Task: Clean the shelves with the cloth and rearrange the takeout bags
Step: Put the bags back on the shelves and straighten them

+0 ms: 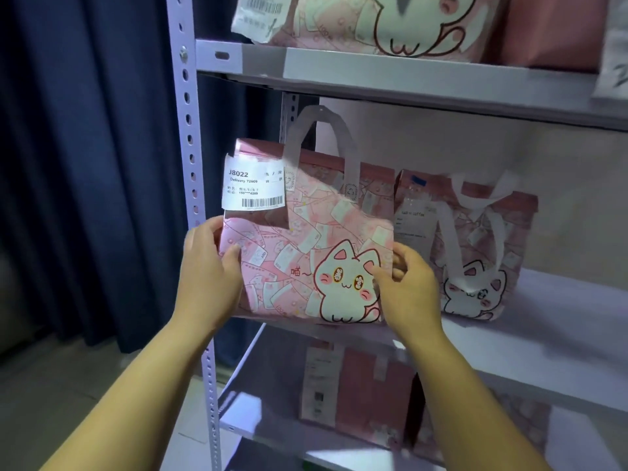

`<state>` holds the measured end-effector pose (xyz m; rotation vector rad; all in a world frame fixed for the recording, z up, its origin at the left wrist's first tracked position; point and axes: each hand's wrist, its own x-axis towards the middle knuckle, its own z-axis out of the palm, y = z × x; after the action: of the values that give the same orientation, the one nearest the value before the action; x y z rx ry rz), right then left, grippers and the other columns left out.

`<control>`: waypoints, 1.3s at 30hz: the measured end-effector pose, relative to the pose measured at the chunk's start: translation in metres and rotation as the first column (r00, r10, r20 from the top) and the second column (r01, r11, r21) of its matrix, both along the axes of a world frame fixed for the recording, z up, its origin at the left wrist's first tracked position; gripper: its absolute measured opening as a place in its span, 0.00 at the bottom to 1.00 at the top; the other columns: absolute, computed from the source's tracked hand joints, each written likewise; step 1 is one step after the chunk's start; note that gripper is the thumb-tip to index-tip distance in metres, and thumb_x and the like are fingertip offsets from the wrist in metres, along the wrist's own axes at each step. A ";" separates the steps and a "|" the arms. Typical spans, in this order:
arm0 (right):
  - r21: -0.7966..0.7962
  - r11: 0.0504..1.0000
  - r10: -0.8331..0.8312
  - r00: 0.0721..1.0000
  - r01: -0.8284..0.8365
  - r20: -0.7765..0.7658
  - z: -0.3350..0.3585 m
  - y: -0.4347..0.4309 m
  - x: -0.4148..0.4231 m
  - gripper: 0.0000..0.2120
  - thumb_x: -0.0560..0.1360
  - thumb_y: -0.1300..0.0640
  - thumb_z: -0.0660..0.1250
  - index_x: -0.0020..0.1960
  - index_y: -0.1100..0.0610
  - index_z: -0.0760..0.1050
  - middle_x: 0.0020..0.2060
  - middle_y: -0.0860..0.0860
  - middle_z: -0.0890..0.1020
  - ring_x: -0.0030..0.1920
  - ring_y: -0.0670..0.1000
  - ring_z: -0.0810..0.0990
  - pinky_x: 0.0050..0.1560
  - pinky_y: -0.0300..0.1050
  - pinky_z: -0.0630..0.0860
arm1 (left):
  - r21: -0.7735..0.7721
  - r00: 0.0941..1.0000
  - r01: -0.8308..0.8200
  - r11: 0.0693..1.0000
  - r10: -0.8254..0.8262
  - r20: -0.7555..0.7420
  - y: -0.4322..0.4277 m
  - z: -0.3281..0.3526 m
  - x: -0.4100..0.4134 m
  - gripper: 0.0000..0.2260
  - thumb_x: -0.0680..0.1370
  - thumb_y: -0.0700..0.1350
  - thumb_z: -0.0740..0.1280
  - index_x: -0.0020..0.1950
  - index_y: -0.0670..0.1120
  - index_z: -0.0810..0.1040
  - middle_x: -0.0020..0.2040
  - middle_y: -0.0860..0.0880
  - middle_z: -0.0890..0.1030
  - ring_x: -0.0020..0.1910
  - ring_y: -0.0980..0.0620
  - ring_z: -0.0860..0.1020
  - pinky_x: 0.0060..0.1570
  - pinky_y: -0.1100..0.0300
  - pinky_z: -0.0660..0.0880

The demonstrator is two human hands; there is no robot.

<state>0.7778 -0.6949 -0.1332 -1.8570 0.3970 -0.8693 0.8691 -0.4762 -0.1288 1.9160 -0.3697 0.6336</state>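
A: Pink takeout bag [306, 253], which way up?
B: Upright, handles on top, cat print facing the camera. Its broad face runs along the shelf front. White label [253, 183] at its top left corner.
A: Grip?
B: Left hand [210, 266] clasps the left edge, thumb on the front panel. Right hand [404, 283] curls round the right edge. The bag sits between them.
A: Where?
B: Left end of the middle shelf [560, 317]; base contact unclear. Second bag [475, 249] just beside it, to the right.
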 end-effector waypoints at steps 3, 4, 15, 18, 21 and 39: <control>-0.022 0.999 0.034 0.999 -0.033 0.007 -0.003 0.004 -0.032 0.19 0.74 0.61 0.68 0.63 0.51 0.71 0.47 0.38 0.78 0.47 0.37 0.78 0.35 0.26 0.74 | 0.001 1.000 -0.019 1.000 0.019 -0.010 0.009 -0.003 -0.029 0.13 0.77 0.41 0.62 0.62 0.48 0.71 0.60 0.50 0.72 0.55 0.58 0.71 0.54 0.60 0.70; -0.032 0.999 0.039 0.999 -0.038 0.009 -0.005 0.005 -0.043 0.18 0.74 0.60 0.68 0.63 0.50 0.71 0.47 0.37 0.78 0.46 0.36 0.78 0.35 0.26 0.74 | -0.012 1.000 -0.016 1.000 0.016 -0.018 0.012 -0.005 -0.041 0.12 0.77 0.41 0.62 0.60 0.49 0.71 0.60 0.49 0.73 0.55 0.57 0.72 0.53 0.60 0.72; -0.020 0.996 0.084 0.995 -0.083 0.052 -0.033 0.022 -0.160 0.16 0.72 0.62 0.70 0.52 0.45 0.72 0.43 0.40 0.79 0.43 0.39 0.79 0.44 0.42 0.80 | -0.121 0.996 -0.024 0.992 0.014 -0.087 0.047 -0.032 -0.176 0.10 0.76 0.41 0.66 0.54 0.52 0.70 0.50 0.53 0.77 0.46 0.60 0.77 0.39 0.68 0.72; -0.026 0.995 0.093 0.995 -0.092 0.032 -0.041 0.030 -0.186 0.15 0.72 0.62 0.70 0.51 0.45 0.72 0.43 0.40 0.79 0.44 0.40 0.79 0.44 0.38 0.79 | -0.110 0.992 -0.023 0.994 0.009 -0.126 0.054 -0.042 -0.197 0.10 0.75 0.41 0.67 0.53 0.51 0.70 0.47 0.57 0.77 0.43 0.60 0.77 0.33 0.71 0.72; -0.029 0.998 0.059 0.998 -0.058 0.006 -0.051 0.036 -0.210 0.16 0.72 0.63 0.70 0.48 0.42 0.71 0.42 0.39 0.79 0.43 0.36 0.78 0.42 0.34 0.78 | -0.100 0.985 0.009 0.995 -0.026 -0.172 0.056 -0.054 -0.210 0.10 0.75 0.41 0.68 0.52 0.50 0.69 0.45 0.59 0.76 0.42 0.60 0.77 0.31 0.70 0.72; 0.033 0.938 -0.319 0.895 0.346 -0.313 -0.136 0.052 -0.337 0.13 0.73 0.61 0.68 0.53 0.46 0.72 0.42 0.40 0.79 0.42 0.39 0.78 0.33 0.30 0.74 | 0.091 0.811 0.379 0.921 -0.283 -0.512 0.036 -0.165 -0.248 0.13 0.72 0.44 0.72 0.47 0.50 0.69 0.43 0.57 0.76 0.41 0.58 0.76 0.32 0.64 0.70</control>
<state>0.4407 -0.6427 -0.2692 -1.8719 0.9554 -0.7735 0.6209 -0.4403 -0.2937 2.0438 -0.4345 -0.1382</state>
